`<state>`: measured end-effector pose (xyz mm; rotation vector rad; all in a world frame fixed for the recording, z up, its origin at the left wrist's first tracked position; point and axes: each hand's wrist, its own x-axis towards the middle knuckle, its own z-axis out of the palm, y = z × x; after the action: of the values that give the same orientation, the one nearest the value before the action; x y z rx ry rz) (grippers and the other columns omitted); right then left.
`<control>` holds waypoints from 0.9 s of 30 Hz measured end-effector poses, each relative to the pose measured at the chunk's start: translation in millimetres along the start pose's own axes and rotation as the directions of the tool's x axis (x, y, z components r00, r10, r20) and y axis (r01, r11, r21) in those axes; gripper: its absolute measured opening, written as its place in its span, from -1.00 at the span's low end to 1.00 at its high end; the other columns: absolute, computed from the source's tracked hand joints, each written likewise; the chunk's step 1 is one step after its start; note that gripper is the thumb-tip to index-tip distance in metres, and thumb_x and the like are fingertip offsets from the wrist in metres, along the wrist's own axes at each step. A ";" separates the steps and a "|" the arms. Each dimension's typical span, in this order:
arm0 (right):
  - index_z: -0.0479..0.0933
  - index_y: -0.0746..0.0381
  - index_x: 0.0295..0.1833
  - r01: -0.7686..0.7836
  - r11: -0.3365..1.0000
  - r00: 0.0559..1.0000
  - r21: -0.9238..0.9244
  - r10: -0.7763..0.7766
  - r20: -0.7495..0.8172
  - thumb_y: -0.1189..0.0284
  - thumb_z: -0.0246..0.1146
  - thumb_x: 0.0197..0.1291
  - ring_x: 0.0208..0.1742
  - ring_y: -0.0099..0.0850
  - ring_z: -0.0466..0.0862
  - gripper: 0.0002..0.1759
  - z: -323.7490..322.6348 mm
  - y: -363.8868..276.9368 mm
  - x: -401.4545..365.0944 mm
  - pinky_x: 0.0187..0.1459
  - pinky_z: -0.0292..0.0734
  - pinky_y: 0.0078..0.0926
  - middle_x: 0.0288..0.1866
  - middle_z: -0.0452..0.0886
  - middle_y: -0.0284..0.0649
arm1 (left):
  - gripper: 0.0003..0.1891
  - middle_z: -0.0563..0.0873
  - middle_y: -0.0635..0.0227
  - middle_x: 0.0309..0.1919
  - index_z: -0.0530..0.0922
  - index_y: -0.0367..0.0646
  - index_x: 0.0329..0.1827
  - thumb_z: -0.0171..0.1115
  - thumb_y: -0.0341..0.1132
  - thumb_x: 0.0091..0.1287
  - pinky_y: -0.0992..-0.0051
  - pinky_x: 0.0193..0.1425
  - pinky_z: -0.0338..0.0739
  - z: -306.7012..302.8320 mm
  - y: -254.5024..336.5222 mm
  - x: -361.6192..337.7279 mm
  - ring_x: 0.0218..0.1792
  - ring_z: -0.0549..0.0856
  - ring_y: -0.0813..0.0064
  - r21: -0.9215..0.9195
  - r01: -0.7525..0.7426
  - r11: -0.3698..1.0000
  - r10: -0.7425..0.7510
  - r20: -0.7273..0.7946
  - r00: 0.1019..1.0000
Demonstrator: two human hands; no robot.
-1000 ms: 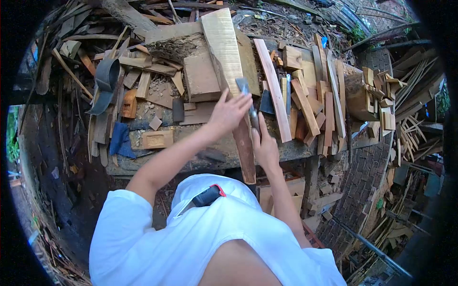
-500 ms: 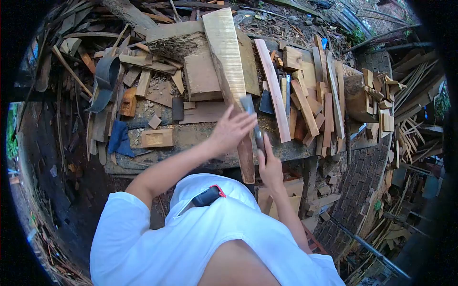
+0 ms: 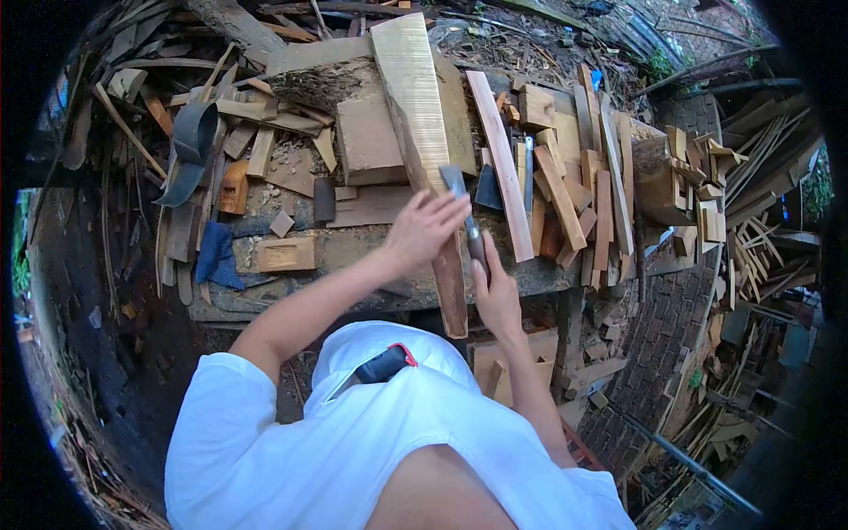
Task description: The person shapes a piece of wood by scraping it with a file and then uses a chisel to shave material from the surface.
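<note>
In my right hand (image 3: 499,296) is a chisel (image 3: 454,179), fingers closed round its handle and the metal blade pointing away from me. My left hand (image 3: 427,231) lies across the long wooden piece, its fingers stretched out with the tips right at the chisel. That thick, tapering wooden piece (image 3: 415,93) runs from near my body up over a large wood block (image 3: 371,141). Its far part has a pale, ridged face, while the near end is darker. My left palm hides part of its middle.
The workbench (image 3: 353,281) carries a wooden hand plane (image 3: 234,187), a hollowed small block (image 3: 285,253), a dark blue cloth (image 3: 216,258) and a curled dark strip (image 3: 190,159). Several wooden strips (image 3: 501,163) and offcuts lie to the right. Scrap wood is piled around the bench.
The chisel's blade has tilted slightly left and outward, and my left fingers, blurred before, now rest beside it. The whole view has shifted a little.
</note>
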<state>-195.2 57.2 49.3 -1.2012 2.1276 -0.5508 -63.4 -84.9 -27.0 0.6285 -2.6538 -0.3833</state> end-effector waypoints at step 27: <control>0.11 -0.10 0.58 0.004 0.995 0.998 -0.102 0.004 0.069 0.18 0.04 0.46 -0.16 0.26 0.66 -0.38 2.0 -20.3 17.8 -0.18 0.52 0.14 -0.27 0.65 0.31 | -0.35 0.45 0.26 0.44 0.41 -0.12 0.43 0.17 -0.53 0.17 0.19 0.50 0.26 -16.0 -12.0 -3.1 0.46 0.41 0.36 -0.039 0.088 0.995 -0.087 0.023 0.996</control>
<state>-188.4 31.6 54.9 -1.2577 2.1188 -0.3986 -49.6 -96.6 -17.9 0.7332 -2.6378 -0.4695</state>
